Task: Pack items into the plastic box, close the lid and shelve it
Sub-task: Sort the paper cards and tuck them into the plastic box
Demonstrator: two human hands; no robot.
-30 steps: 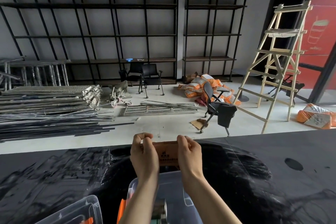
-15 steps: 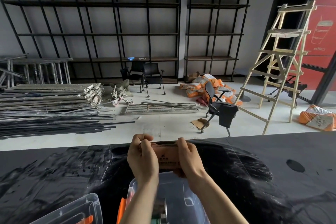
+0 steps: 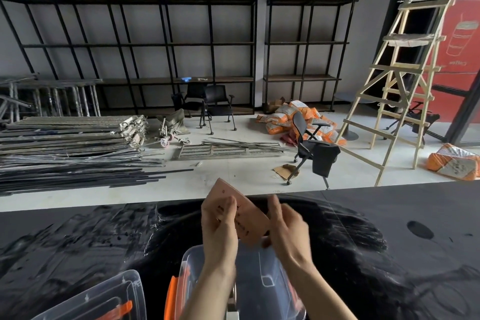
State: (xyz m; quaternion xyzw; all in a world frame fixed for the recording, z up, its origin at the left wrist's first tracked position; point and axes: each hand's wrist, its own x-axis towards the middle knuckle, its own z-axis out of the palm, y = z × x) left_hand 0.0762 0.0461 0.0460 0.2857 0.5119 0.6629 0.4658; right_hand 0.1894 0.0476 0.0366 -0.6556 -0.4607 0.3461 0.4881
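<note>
A flat tan paper packet (image 3: 246, 215) with printed marks is tilted, its upper corner pointing far-left, above the open clear plastic box (image 3: 270, 275) with an orange latch. My left hand (image 3: 220, 226) grips the packet's left side. My right hand (image 3: 288, 226) touches its lower right corner with fingers loosely curled. The box stands on the black table in front of me, and my forearms cover much of its inside. A metal object shows between my arms at the bottom edge.
The clear lid (image 3: 104, 299) with an orange clip lies at the lower left on the black table (image 3: 389, 228). Beyond the table are stacked metal bars (image 3: 65, 153), chairs (image 3: 311, 150), orange bags, a wooden ladder (image 3: 400, 80) and black shelving (image 3: 155, 41) on the wall.
The packet was held level between both hands; now it is turned to a steep tilt, with its left end raised and my right hand lower.
</note>
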